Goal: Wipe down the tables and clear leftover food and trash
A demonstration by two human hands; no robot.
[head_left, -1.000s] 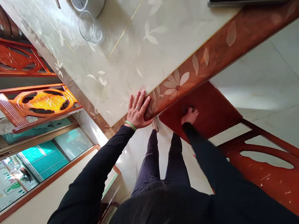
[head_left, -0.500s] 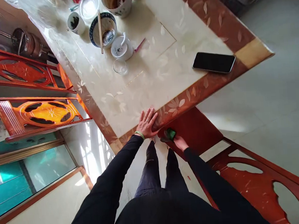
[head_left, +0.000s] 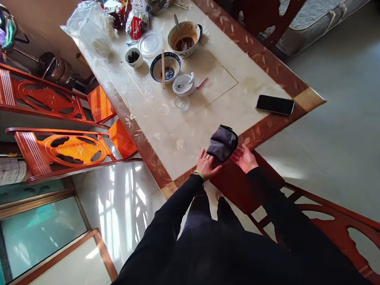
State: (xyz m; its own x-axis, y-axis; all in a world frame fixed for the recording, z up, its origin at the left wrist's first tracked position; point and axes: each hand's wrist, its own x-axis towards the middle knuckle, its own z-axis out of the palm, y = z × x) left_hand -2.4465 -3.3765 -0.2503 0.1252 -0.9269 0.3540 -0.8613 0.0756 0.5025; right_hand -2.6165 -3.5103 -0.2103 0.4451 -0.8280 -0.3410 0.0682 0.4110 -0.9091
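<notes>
A folded grey cloth [head_left: 223, 142] is held over the near edge of the marble-topped table [head_left: 183, 134] between both hands. My left hand [head_left: 206, 164], with a ring and a green bangle, grips the cloth's lower left edge. My right hand [head_left: 244, 158] holds its right side, palm turned up and fingers curled under it. Both arms are in black sleeves. A red wooden chair [head_left: 312, 220] stands just below my right hand.
A black phone [head_left: 275, 104] lies near the table's right corner. Further back stand a small glass [head_left: 182, 102], a white cup [head_left: 183, 84], a bowl with chopsticks [head_left: 165, 67], a bowl with a spoon [head_left: 184, 38] and plastic bags [head_left: 90, 23]. Two orange chairs [head_left: 63, 147] line the left side.
My left hand has lifted off the table edge and my right hand has risen from the chair seat. Both now hold the grey cloth above the table edge. The view has pulled back.
</notes>
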